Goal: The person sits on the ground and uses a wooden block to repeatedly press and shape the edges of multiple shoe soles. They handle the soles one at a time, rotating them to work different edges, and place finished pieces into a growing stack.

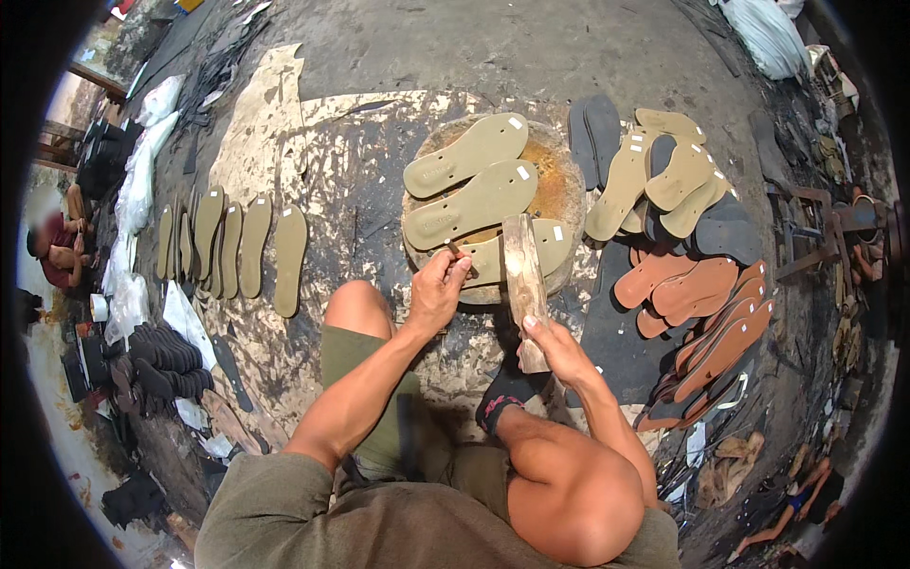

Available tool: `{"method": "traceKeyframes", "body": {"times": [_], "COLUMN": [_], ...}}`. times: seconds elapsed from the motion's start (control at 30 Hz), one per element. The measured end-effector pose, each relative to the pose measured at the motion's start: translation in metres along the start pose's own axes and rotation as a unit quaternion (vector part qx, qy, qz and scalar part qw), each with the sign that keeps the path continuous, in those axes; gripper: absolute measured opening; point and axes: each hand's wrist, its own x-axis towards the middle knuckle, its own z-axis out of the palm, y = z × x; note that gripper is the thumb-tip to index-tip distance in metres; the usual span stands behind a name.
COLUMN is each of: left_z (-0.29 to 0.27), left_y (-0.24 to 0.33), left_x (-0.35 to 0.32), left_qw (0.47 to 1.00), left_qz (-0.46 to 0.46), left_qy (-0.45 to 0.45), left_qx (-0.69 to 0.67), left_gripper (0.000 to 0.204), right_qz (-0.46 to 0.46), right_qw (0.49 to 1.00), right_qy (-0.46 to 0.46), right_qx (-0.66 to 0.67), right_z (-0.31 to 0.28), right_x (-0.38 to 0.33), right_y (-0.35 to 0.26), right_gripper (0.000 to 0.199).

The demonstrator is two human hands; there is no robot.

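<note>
My left hand [439, 287] is closed around a short, dark, rod-like tool [452, 248], held above the nearest of three olive sandal soles. That sole [485, 258] lies partly under my hand and the wood. Farther back on the same round worn block [561, 178] are a middle sole [474, 202] and a far sole [464, 155], each with small holes and a white label. My right hand [559, 349] grips the near end of a rough wooden stick [522, 261]. Its far end reaches over the nearest sole, just right of the tool.
Olive soles [256, 247] stand in a row on the stained sheet at left. To the right lie piled olive soles [682, 175], dark soles [594, 142] and reddish-brown soles [697, 289]. Black soles [166, 356] are heaped at lower left. Another person [64, 248] sits at far left.
</note>
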Motion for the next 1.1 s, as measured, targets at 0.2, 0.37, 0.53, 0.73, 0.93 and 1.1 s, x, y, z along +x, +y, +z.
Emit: {"method": "traceKeyframes", "body": {"times": [0.2, 0.37, 0.53, 0.73, 0.93, 1.1], "left_z": [0.000, 0.003, 0.004, 0.002, -0.027, -0.008], "left_y": [-0.008, -0.017, -0.036, -0.005, 0.055, 0.053], "left_x": [0.001, -0.002, -0.007, 0.001, 0.014, -0.022], "left_qw": [0.995, 0.981, 0.958, 0.979, 0.985, 0.889], "left_qz": [0.066, 0.174, 0.255, 0.182, 0.118, 0.260], "left_qy": [-0.013, -0.009, -0.017, -0.008, 0.001, -0.349], "left_qx": [0.070, 0.087, 0.131, 0.088, 0.129, 0.141], "left_gripper": [0.023, 0.016, 0.020, 0.019, 0.026, 0.025], "right_qz": [0.031, -0.243, -0.231, 0.018, 0.026, -0.142], "right_qw": [0.992, 0.966, 0.908, 0.982, 0.994, 0.981], "right_qy": [-0.084, 0.080, 0.034, -0.086, -0.047, 0.088], "right_qx": [0.085, 0.028, -0.347, -0.165, -0.093, -0.097], "right_z": [-0.014, 0.005, 0.025, -0.020, 0.001, 0.016], "right_x": [-0.045, -0.097, -0.055, -0.016, -0.023, -0.014], "right_y": [-0.128, -0.236, -0.133, -0.018, -0.015, -0.006], "right_gripper": [0.047, 0.057, 0.063, 0.067, 0.062, 0.066]}}
